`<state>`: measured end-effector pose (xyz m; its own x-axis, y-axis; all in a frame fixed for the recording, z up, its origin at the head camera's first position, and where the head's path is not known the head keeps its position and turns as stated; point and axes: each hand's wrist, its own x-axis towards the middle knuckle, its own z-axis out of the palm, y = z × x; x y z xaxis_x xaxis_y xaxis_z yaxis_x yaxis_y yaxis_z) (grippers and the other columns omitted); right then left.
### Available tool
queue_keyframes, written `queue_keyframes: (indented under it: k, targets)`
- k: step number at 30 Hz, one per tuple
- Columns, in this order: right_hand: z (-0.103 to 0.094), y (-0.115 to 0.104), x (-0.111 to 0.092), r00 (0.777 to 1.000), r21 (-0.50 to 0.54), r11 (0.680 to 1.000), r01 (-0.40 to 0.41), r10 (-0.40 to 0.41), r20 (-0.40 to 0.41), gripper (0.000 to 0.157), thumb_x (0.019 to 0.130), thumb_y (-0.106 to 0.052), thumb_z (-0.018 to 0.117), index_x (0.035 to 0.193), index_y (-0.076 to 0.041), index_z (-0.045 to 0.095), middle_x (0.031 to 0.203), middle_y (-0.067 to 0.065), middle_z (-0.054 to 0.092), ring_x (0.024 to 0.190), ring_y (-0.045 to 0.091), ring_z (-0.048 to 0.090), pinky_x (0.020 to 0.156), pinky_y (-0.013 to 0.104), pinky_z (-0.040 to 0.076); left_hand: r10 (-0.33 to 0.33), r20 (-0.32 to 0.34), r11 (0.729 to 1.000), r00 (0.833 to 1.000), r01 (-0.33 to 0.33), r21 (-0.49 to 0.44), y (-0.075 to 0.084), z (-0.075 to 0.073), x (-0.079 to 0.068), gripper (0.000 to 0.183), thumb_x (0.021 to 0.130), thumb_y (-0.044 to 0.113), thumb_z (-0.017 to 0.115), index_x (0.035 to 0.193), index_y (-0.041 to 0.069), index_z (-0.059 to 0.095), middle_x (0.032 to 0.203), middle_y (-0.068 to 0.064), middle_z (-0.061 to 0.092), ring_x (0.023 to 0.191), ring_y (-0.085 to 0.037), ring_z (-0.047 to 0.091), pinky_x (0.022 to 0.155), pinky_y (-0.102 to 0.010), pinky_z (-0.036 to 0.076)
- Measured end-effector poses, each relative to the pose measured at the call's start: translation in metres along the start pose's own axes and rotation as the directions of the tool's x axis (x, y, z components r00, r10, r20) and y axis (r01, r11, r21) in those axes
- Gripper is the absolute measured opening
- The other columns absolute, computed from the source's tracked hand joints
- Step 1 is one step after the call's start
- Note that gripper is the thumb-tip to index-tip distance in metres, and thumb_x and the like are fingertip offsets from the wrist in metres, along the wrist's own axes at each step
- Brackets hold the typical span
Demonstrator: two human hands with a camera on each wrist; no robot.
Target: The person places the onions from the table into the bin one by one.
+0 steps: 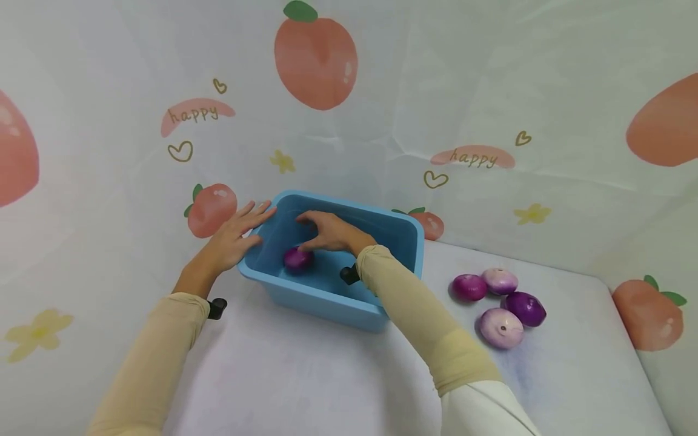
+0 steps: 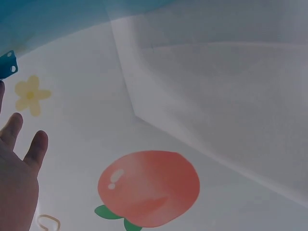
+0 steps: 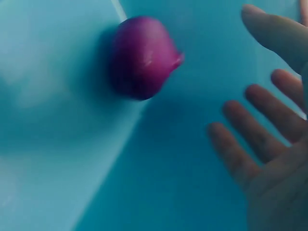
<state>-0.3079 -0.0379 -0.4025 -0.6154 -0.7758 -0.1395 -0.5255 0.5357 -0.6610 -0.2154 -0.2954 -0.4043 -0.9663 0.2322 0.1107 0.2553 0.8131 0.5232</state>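
Smooth blue bin (image 1: pixel 327 304) | glossy onion (image 1: pixel 297 261) inside, 9 o'clock | left hand (image 1: pixel 231 238), right hand (image 1: pixel 334 233) spread | four round onions (image 1: pixel 525 309) outside, 3–4 o'clock

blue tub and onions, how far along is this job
Done, it seems: one purple onion lies in the blue tub. In hand: nothing gripped; the right hand hovers inside the tub near that onion, and the left hand is at the tub's rim. Still to go, if all belong inside: four onions on the table beside the tub.
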Motion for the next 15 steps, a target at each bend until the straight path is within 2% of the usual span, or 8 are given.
queue_keyframes:
  k: [4, 7, 10, 15]
  targets:
    - [-0.007, -0.012, -0.003, 0.998, -0.025, 1.000, 0.017, -0.016, 0.057, 0.074, 0.092, -0.040, 0.074, 0.154, -0.016, 0.043, 0.158, 0.002, 0.047, 0.140, 0.023, 0.052, 0.118, 0.040, 0.044, -0.006, 0.004, 1.000, 1.000, 0.006, -0.013, -0.001, 0.002, -0.002, 0.061, 0.100, 0.026, 0.044, 0.159, 0.035, 0.033, 0.171, 0.002, 0.025, 0.161, -0.037, 0.008, 0.118, -0.079, 0.017]
    - [-0.013, -0.023, -0.008, 0.997, -0.033, 0.999, 0.042, -0.039, 0.068, 0.072, 0.092, -0.041, 0.073, 0.153, -0.017, 0.044, 0.157, 0.001, 0.048, 0.140, 0.022, 0.052, 0.118, 0.038, 0.045, -0.010, 0.004, 1.000, 1.000, 0.011, -0.022, -0.001, 0.003, -0.003, 0.062, 0.100, 0.026, 0.044, 0.160, 0.035, 0.033, 0.171, 0.002, 0.025, 0.161, -0.038, 0.009, 0.117, -0.079, 0.018]
    - [-0.023, -0.032, -0.016, 0.996, -0.010, 0.997, 0.075, -0.075, 0.043, 0.071, 0.093, -0.041, 0.073, 0.152, -0.014, 0.045, 0.156, 0.004, 0.049, 0.140, 0.024, 0.053, 0.117, 0.037, 0.046, -0.009, 0.004, 1.000, 1.000, 0.009, -0.030, 0.000, 0.003, -0.002, 0.062, 0.100, 0.025, 0.044, 0.160, 0.034, 0.033, 0.171, 0.001, 0.025, 0.161, -0.039, 0.009, 0.117, -0.079, 0.018]
    - [-0.044, -0.043, -0.038, 0.993, 0.036, 0.993, 0.109, -0.108, -0.043, 0.067, 0.095, -0.039, 0.071, 0.151, -0.013, 0.045, 0.150, 0.006, 0.054, 0.133, 0.026, 0.059, 0.112, 0.038, 0.051, -0.025, 0.014, 0.999, 1.000, 0.025, -0.034, 0.003, 0.001, 0.000, 0.062, 0.100, 0.027, 0.044, 0.160, 0.037, 0.031, 0.171, 0.003, 0.024, 0.162, -0.037, 0.007, 0.117, -0.080, 0.018]
